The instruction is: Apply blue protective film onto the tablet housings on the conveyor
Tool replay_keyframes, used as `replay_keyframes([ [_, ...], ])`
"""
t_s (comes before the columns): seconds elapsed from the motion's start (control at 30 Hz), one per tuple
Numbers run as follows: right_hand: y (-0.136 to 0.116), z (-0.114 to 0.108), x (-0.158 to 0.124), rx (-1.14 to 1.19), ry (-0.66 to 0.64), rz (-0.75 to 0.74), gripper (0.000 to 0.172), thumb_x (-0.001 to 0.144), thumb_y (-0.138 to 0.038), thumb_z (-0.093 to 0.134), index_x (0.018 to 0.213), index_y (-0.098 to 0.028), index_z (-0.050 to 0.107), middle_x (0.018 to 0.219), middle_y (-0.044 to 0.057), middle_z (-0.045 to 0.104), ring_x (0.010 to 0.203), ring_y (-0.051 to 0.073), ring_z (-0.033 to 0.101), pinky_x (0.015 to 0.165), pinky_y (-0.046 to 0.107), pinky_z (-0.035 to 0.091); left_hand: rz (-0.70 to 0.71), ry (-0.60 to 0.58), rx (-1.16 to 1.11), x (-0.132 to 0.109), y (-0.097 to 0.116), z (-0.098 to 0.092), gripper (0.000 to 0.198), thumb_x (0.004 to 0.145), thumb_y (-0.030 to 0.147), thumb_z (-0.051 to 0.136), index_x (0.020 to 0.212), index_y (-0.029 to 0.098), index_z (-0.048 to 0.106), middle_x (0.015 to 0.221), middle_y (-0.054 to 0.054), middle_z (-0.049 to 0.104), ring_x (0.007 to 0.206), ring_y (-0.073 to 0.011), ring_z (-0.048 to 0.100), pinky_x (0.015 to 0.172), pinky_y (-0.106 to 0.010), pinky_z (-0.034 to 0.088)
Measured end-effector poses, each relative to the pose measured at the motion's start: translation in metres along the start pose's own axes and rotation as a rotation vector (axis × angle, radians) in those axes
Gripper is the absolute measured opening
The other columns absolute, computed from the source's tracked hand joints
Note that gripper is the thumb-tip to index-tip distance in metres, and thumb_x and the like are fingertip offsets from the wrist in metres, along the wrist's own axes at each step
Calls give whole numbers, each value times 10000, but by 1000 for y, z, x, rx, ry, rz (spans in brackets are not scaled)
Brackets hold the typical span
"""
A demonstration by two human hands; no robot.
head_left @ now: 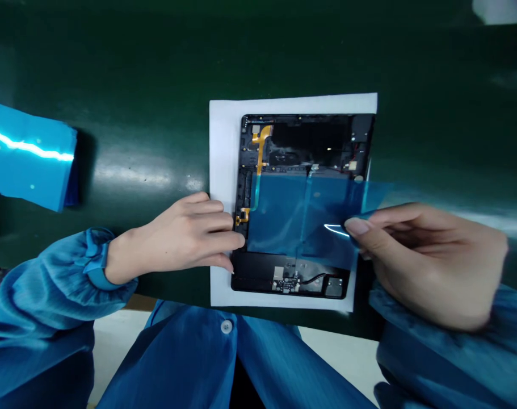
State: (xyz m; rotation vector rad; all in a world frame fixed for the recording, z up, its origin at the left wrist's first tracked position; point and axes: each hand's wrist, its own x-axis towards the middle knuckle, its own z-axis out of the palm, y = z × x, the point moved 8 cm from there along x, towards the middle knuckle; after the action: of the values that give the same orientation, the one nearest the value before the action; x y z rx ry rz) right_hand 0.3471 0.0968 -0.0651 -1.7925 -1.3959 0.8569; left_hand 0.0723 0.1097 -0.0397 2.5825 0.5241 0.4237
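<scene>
An opened black tablet body (pixel 303 136) lies on a white sheet (pixel 222 147) on the dark green surface, its inner parts and an orange flex cable (pixel 261 149) showing. A translucent blue film (pixel 296 218) covers its middle. My right hand (pixel 428 261) pinches the film's right edge between thumb and fingers, lifted slightly off the tablet. My left hand (pixel 185 238) rests at the tablet's left edge, fingers pressed together against the frame and sheet.
A stack of shiny blue film sheets (pixel 28 156) lies at the far left on the green surface (pixel 147 85). My blue coat sleeves and front fill the bottom of the view. A pale object (pixel 500 10) shows at the top right corner.
</scene>
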Motion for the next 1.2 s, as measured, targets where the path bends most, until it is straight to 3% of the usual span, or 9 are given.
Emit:
replay_keyframes([
  [0.7, -1, 2, 2, 17, -9, 32, 151, 748, -353, 944, 823, -284, 833, 678, -37, 755, 475, 83, 611, 498, 187, 570, 3, 27, -18, 1, -1, -2, 348, 1071, 533, 587, 1030, 201, 681, 828, 6, 671, 758, -167, 556, 689, -318, 332],
  [0.97, -6, 4, 3, 44, -19, 6, 138, 735, -312, 942, 805, -271, 830, 687, -18, 770, 520, 129, 679, 511, 225, 604, 6, 19, -20, 1, 0, -2, 341, 1055, 527, 624, 1023, 195, 693, 827, 4, 672, 758, -160, 553, 684, -320, 325],
  [1.2, -8, 5, 6, 80, -35, 17, 146, 726, -314, 939, 803, -256, 829, 671, -10, 762, 486, 132, 652, 479, 242, 594, 1, 28, -21, 1, -1, -2, 352, 1062, 544, 603, 1027, 205, 690, 835, 11, 689, 758, -154, 575, 679, -316, 362],
])
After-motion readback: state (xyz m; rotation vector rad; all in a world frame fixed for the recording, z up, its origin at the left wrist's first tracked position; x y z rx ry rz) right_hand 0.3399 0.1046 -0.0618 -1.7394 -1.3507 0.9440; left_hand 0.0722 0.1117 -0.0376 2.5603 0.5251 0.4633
